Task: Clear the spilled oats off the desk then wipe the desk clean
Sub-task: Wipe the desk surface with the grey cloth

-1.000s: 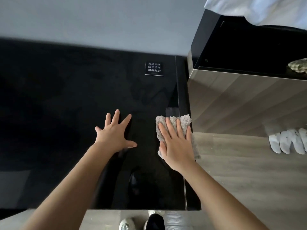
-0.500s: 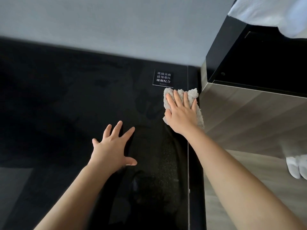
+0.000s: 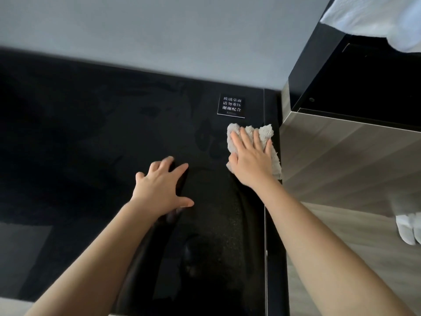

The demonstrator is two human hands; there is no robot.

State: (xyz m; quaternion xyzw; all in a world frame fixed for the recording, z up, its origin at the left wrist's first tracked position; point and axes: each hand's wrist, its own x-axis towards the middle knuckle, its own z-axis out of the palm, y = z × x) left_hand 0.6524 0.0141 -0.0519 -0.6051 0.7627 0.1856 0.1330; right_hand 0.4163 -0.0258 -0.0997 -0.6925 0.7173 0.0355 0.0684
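Observation:
The desk [image 3: 79,144] has a glossy black glass top that reflects my arms. My right hand [image 3: 251,159] presses flat on a grey cloth [image 3: 267,133] near the desk's right edge, fingers straight and spread over the cloth. My left hand [image 3: 163,189] rests flat on the bare glass to the left of it, fingers spread, holding nothing. I see no oats on the glass from here.
A small black label with white characters [image 3: 232,105] sits just beyond the cloth. A wood-and-black cabinet [image 3: 341,156] stands against the desk's right edge, with white fabric [image 3: 376,17] on top. A grey wall [image 3: 159,30] runs behind. White slippers [image 3: 407,229] lie on the floor at right.
My right hand pushed the cloth away from me along the right edge up toward the label, then drew it slightly back. My left hand stayed planted on the glass.

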